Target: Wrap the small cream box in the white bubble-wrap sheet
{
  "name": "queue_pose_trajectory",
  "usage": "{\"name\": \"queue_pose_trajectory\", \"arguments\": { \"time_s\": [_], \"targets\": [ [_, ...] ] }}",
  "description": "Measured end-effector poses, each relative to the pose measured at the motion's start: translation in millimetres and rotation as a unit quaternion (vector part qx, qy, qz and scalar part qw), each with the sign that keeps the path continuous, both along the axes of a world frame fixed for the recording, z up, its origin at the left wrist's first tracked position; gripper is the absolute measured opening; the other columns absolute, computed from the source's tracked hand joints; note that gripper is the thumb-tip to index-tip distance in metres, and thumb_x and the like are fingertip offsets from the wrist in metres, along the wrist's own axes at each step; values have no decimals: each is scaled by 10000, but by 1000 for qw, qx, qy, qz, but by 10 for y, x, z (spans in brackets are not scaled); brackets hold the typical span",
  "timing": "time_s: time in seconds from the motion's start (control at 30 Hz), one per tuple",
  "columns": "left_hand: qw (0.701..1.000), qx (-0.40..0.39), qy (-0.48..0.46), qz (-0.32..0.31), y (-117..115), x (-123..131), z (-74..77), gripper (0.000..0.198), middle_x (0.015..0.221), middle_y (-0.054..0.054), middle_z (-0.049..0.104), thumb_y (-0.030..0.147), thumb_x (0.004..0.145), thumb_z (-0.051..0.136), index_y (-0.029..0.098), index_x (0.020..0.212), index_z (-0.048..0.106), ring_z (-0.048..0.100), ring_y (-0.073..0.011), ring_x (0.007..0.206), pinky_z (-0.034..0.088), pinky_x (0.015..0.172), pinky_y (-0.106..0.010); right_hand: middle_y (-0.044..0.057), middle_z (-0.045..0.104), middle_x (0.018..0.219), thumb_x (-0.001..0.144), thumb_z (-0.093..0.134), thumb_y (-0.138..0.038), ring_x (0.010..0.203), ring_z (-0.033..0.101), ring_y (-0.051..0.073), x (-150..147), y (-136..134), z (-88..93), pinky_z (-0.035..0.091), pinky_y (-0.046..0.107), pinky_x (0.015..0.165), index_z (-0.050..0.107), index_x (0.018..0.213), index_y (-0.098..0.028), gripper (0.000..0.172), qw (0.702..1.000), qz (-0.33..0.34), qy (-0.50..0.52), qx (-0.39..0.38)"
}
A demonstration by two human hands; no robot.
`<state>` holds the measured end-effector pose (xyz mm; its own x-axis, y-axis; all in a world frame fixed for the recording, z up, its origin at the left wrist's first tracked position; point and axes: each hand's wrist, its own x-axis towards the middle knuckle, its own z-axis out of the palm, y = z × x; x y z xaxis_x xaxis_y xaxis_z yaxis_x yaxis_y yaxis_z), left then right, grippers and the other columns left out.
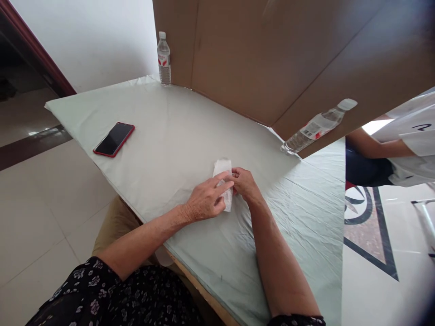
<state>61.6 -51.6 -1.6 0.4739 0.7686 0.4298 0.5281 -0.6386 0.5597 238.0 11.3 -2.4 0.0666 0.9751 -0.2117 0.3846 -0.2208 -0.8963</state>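
A folded strip of white tissue (222, 167) lies on the table in front of me. My left hand (208, 197) rests over its middle, with index and middle fingers stretched out across it and the other fingers curled under. At the tissue's right edge, my right hand (245, 183) has its fingers bent in and pinched against the paper. Part of the tissue is covered by my fingers, so its full shape does not show.
A pale green cloth (159, 136) covers the table. A phone in a red case (114, 139) lies at left. A brown cardboard panel (238, 54) stands behind, with water bottles (164, 63) (317, 127) against it. Another person's arm (380, 147) shows at right.
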Motion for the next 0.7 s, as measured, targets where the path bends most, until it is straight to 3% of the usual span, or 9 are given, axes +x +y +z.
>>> {"name": "queue_pose_trajectory", "arguments": {
  "time_s": [0.13, 0.23, 0.4, 0.53, 0.7],
  "targets": [
    [998, 33, 40, -26, 3, -7, 11, 484, 1405, -112, 597, 114, 811, 514, 202, 1277, 609, 636, -250, 1168, 528, 1006, -395, -77, 475, 463, 644, 703, -386, 378, 409, 83, 5, -9, -4, 308, 214, 341, 561, 629, -204, 231, 999, 12, -6, 29],
    [999, 22, 31, -18, 2, -8, -7, 391, 1242, -124, 667, 106, 808, 505, 176, 1166, 648, 644, -252, 1118, 534, 979, -388, -80, 440, 469, 664, 665, -364, 401, 389, 82, -7, -34, 23, 297, 220, 369, 515, 589, -214, 225, 999, 2, 4, 47],
    [1000, -8, -13, -6, 11, -17, -23, 345, 1126, -111, 683, 107, 786, 515, 172, 1100, 641, 647, -235, 1041, 543, 913, -351, -55, 535, 618, 666, 655, -345, 559, 447, 101, -80, -81, 55, 354, 234, 507, 589, 709, -201, 164, 989, -20, 117, 85],
    [999, -37, -33, -10, 29, -31, -4, 325, 1083, -89, 688, 114, 781, 531, 183, 1080, 640, 646, -213, 975, 542, 868, -327, -31, 626, 745, 645, 675, -355, 676, 560, 141, -147, -129, 96, 455, 277, 657, 624, 878, -207, 281, 973, -10, 223, 57],
    [997, -63, -43, -1, 44, -32, -32, 329, 1072, -83, 655, 132, 788, 549, 183, 1095, 658, 631, -180, 873, 546, 804, -302, 3, 699, 872, 686, 680, -361, 835, 638, 189, -160, -250, 187, 500, 343, 851, 639, 958, -227, 306, 967, 37, 229, 100]
  ]
}}
